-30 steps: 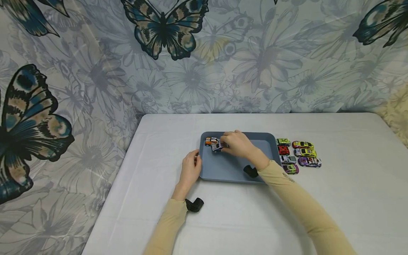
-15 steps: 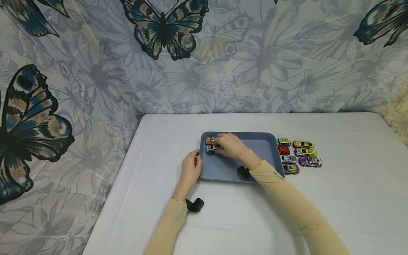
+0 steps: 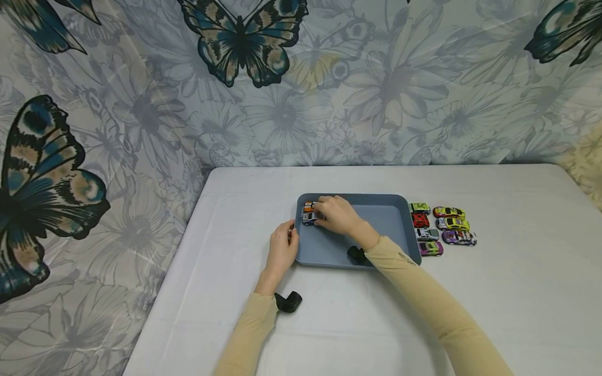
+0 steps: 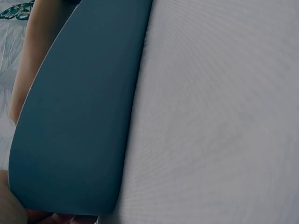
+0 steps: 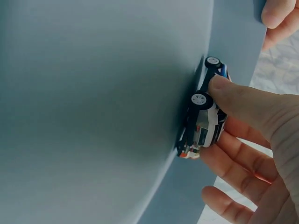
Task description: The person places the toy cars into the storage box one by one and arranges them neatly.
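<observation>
A blue-grey tray (image 3: 383,227) lies on the white table. My right hand (image 3: 339,215) is over its left part, pinching a silver-and-black toy car (image 3: 309,219) between thumb and fingers. In the right wrist view that toy car (image 5: 208,116) sits against the tray's side, its wheels showing. Just behind it in the head view is an orange toy car (image 3: 308,207), partly covered by the fingers. My left hand (image 3: 279,248) grips the tray's left edge; in the left wrist view only bits of the hand (image 4: 10,205) show at the tray's corner.
Right of the tray stand two columns of toy cars: a green one (image 3: 420,208), a red one (image 3: 420,220), a white one (image 3: 427,234), a purple-green one (image 3: 430,248), and yellow (image 3: 452,224) and purple (image 3: 459,238) ones farther right. A butterfly-print cloth hangs behind the table (image 3: 517,292).
My right hand has moved left with the silver toy car, bringing it in front of the orange one near the tray's left side. The left hand stays on the tray's edge.
</observation>
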`<state>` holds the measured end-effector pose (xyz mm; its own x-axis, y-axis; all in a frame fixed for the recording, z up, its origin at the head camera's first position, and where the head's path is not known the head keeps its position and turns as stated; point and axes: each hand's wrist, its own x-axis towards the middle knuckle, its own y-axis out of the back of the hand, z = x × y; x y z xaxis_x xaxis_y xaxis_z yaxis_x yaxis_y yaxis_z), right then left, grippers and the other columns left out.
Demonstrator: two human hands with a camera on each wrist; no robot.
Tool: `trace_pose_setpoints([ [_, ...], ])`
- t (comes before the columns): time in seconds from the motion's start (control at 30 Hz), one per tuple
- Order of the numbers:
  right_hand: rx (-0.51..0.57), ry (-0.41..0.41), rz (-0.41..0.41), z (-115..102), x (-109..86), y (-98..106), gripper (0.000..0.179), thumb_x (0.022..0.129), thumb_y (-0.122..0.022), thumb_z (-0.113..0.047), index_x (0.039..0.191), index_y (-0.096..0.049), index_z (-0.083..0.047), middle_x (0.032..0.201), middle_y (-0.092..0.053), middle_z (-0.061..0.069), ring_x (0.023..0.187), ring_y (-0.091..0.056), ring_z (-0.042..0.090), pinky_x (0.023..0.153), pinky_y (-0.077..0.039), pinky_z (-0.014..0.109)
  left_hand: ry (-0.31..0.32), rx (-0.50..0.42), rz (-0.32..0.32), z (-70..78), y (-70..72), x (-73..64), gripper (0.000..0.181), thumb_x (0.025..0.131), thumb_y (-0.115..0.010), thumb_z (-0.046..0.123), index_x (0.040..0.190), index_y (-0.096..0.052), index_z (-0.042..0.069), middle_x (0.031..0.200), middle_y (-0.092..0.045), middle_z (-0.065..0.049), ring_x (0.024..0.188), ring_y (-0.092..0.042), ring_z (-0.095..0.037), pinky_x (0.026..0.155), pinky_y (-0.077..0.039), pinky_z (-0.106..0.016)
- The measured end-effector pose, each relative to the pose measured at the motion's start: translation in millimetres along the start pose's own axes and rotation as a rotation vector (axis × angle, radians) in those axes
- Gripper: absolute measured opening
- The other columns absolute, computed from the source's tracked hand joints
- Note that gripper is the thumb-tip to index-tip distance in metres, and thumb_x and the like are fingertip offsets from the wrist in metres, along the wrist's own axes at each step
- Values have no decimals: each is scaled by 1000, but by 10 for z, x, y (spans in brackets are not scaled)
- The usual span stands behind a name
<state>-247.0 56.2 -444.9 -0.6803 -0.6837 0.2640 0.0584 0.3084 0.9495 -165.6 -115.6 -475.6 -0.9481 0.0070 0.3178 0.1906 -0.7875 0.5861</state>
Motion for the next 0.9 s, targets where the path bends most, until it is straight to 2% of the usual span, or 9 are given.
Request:
trace_pose_setpoints([
  [0.23, -4, -2, -12, -12, -14, -20, 19, 75, -78, -22, 85, -68, -9, 76, -56, 2, 67, -54, 17, 62, -43, 34, -5, -8, -4, -7, -14, 1, 28, 92, -47, 0, 115, -57, -11, 100, -62, -22, 78, -61, -22, 65, -52, -29],
  [0.47, -6, -11, 10, -10, -28, -37, 20, 76, -77, -23, 85, -67, -8, 77, -55, 3, 66, -53, 17, 61, -43, 35, 3, -8, -11, -8, -27, 1, 28, 92, -48, 1, 116, -57, -11, 101, -62, -21, 79, -61, -21, 65, -52, -28],
  [0.67, -9, -20, 2, -3, -39, -18, 26, 77, -75, -28, 92, -68, -8, 79, -55, 2, 64, -50, 15, 60, -41, 35, -3, -14, -9, -2, -24, 1, 28, 92, -48, 1, 116, -56, -11, 101, -61, -22, 78, -61, -22, 65, -52, -28],
  [0.77, -6, -16, 23, 7, -64, 39, 28, 78, -75, -27, 97, -69, -8, 83, -58, 3, 69, -54, 17, 63, -43, 36, -4, -15, -7, -5, -23, -1, 28, 92, -47, 1, 116, -56, -11, 100, -62, -21, 77, -61, -21, 64, -52, -28],
  [0.9, 3, 1, 82, 37, -122, 162, 24, 79, -75, -22, 97, -70, -6, 86, -61, 5, 75, -59, 20, 66, -45, 39, -5, -14, 7, -17, -13, -3, 27, 92, -48, 0, 115, -57, -12, 97, -62, -20, 75, -60, -21, 63, -52, -27],
])
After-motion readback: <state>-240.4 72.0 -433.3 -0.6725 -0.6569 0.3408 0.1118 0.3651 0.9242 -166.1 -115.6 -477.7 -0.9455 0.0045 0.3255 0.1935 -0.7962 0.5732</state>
